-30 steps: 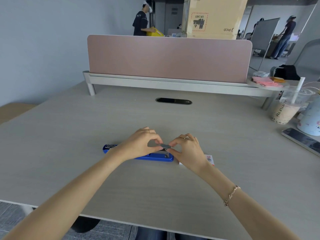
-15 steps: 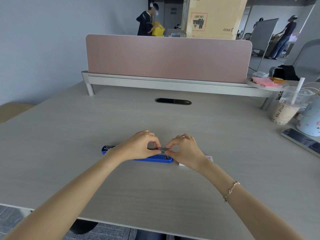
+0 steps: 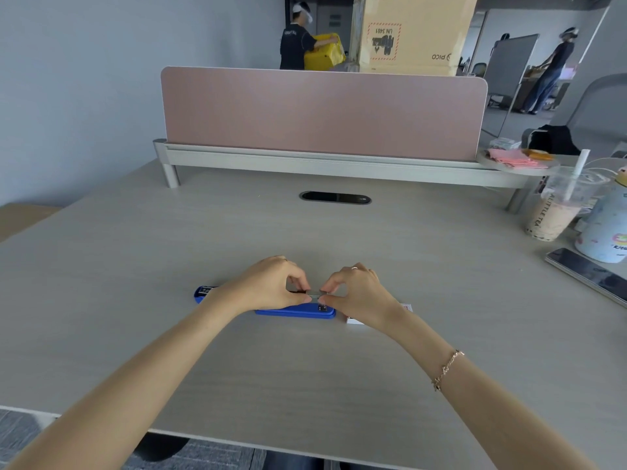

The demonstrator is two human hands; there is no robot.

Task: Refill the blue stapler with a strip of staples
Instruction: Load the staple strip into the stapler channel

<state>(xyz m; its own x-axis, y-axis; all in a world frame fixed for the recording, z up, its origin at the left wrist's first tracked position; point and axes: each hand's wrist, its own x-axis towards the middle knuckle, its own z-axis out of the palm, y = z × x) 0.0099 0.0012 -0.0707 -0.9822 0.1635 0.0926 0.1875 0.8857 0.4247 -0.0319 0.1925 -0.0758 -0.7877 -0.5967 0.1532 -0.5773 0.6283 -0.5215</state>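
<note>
Both hands' fingers (image 3: 307, 289) on staple strip (image 3: 315, 293) over blue stapler (image 3: 295, 312).

Bare forearms, no sleeves; thin chain bracelet (image 3: 447, 368) on right wrist (gold-toned); ring (image 3: 354, 267) on right hand (image 3: 359, 296).

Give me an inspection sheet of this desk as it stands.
Surface: pale wood desk, pink divider at the back.
Job's things: blue stapler lies opened flat; staple strip pinched above it; staple box mostly hidden behind the right hand.
Clutter: tea cup, mug, phone at right.
Hands: left hand and right hand both pinch the strip.
Cables: white cable far right.
Surroundings: two people and a cardboard box behind.
</note>
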